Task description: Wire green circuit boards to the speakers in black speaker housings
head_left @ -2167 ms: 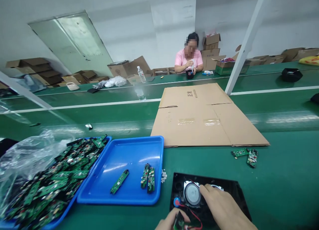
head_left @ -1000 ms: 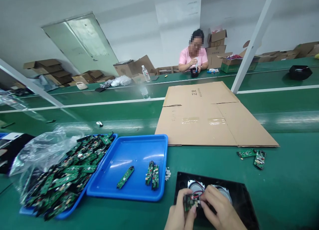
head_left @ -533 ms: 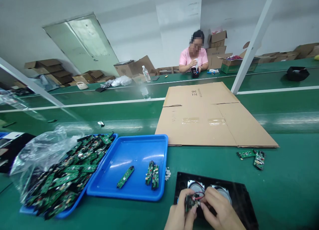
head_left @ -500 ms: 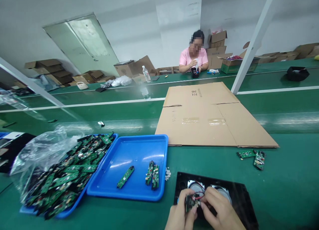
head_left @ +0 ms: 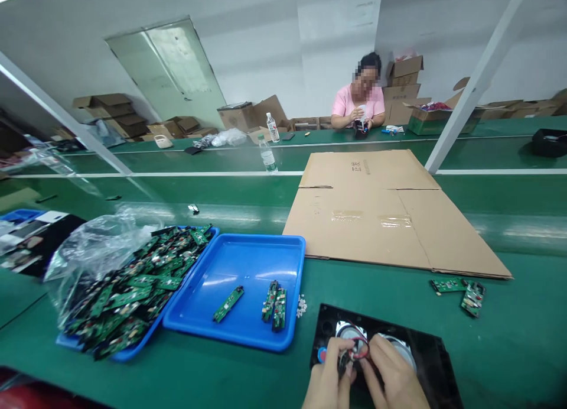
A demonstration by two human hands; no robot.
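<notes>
Near side, right of centre: left hand (head_left: 325, 376) pinching a small circuit board (head_left: 342, 363) mostly hidden by the fingers, right hand (head_left: 393, 375) fingertips at the red wire (head_left: 365, 350) — grip unclear — both over a black panel (head_left: 436, 364) with two round speakers (head_left: 348, 330). Left of that, blue tray (head_left: 230, 261) with three boards (head_left: 228, 304), white bits (head_left: 302, 306) just beside its right edge, then a second tray (head_left: 133, 353) heaped with green boards (head_left: 128, 295), clear bag (head_left: 95, 243) at its left. Farther off, flattened cardboard (head_left: 363, 220), two loose boards (head_left: 473, 299) near its right corner, co-worker in pink (head_left: 343, 103) at the far bench.
</notes>
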